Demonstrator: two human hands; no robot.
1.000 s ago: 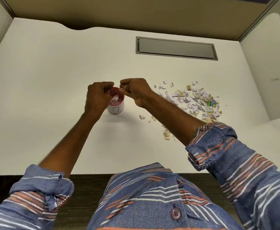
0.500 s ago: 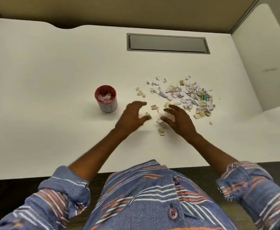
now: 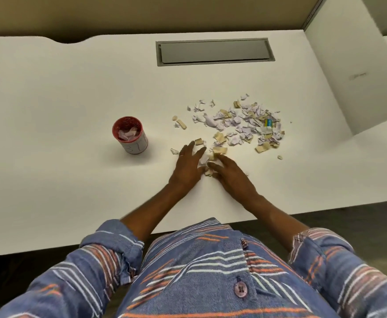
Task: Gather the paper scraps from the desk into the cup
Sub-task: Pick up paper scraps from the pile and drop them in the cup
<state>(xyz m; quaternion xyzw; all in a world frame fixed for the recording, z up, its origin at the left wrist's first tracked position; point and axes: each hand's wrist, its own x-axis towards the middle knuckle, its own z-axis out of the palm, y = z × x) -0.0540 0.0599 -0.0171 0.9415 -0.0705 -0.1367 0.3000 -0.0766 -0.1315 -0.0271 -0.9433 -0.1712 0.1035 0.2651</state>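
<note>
A small red-rimmed cup (image 3: 131, 136) stands on the white desk (image 3: 61, 99), with a few paper scraps inside it. A scattered pile of white, lilac and tan paper scraps (image 3: 240, 122) lies to the cup's right. My left hand (image 3: 186, 167) and my right hand (image 3: 230, 175) lie flat on the desk at the pile's near edge, fingers spread. Between their fingertips sits a small cluster of scraps (image 3: 207, 160), touched from both sides. Neither hand has lifted anything.
A grey recessed cable hatch (image 3: 214, 51) sits at the back of the desk. A white divider panel (image 3: 348, 76) rises on the right. The desk's front edge runs just in front of my striped shirt.
One second ago both hands were pinched over the cup. They have since come down to the right, and now close in on a few scraps from either side.
</note>
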